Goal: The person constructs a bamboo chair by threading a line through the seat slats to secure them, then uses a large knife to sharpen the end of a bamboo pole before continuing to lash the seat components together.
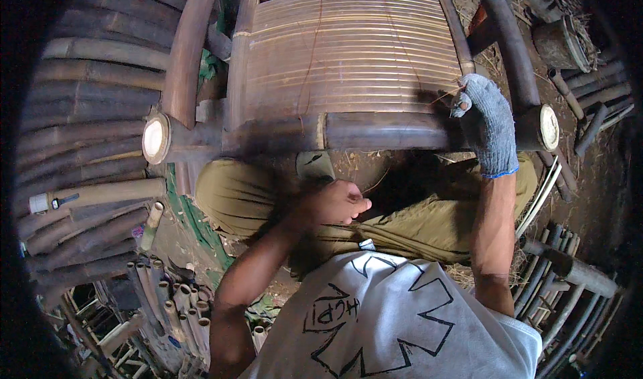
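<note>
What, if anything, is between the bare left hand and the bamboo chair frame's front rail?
Nothing solid shows between them. The left hand is closed just below the dark front rail, over the lap, with only open space and a thin strand between. The gloved right hand already rests on the rail's right end.

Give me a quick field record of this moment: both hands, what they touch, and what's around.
left hand: bare, fingers pinched shut, apparently on a thin strand, above the lap
right hand: in a grey knit glove, resting on the front rail of the bamboo chair
chair seat: thin slats, side by side
person: seated, olive trousers, white shirt
surroundings: stacked bamboo poles at left, cut bamboo tubes lower left, more poles at right
</note>
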Tool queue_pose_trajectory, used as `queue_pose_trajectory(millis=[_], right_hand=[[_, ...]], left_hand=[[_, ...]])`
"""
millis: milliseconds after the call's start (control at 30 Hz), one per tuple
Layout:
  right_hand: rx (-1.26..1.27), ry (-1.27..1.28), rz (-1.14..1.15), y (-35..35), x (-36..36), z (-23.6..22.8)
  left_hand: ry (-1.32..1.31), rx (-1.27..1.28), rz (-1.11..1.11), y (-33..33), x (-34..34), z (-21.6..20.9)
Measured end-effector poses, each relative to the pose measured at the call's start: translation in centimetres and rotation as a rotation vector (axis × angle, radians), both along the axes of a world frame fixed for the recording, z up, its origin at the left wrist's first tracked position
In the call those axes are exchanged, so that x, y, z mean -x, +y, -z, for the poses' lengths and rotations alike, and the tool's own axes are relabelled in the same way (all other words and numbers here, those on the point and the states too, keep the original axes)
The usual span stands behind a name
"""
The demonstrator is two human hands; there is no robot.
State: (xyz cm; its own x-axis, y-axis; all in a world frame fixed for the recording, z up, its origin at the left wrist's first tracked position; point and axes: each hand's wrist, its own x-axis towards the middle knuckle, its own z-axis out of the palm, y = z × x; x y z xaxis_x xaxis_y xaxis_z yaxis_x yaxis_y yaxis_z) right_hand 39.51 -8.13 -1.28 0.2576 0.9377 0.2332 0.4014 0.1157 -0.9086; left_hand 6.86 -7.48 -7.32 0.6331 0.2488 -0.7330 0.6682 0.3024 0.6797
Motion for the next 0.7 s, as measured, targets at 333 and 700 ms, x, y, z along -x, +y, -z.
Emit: queue_pose_trajectory(millis=[333, 700], right_hand=[[0.124, 0.219, 0.064, -0.1, 1.2, -0.7], [0.111, -0.468, 0.254, -0.1, 2.9, -2.5]], left_hand=[[0.056, -0.339, 0.437, -0.4, -0.3, -1.0], [-0.225, -0.110, 0.115, -0.3, 1.1, -2.6]])
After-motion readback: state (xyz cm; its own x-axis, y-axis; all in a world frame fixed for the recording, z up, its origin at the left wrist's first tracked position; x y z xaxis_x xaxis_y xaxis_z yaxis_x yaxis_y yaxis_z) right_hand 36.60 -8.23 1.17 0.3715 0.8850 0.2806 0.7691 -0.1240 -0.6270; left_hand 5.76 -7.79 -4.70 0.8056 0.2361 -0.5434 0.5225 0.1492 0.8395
